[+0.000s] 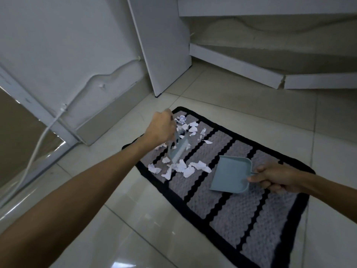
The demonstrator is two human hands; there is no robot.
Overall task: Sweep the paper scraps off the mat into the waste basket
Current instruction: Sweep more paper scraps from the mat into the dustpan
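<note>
A grey mat [231,206] with black stripes and a black border lies on the tiled floor. White paper scraps [185,168] are scattered over its far left end, some near the top corner and a cluster lower down. My left hand [160,129] grips a small light-blue hand brush [178,149], blurred, with its bristles down among the scraps. My right hand [274,178] holds the handle of a light-blue dustpan [230,174], which rests on the mat to the right of the scraps with nothing in it. No waste basket is in view.
A white cable [36,149] runs down along the left wall to the floor. A white cabinet panel [164,45] stands upright behind the mat. White boards [237,65] lie at the back right. Glossy pale tiles [135,219] surround the mat.
</note>
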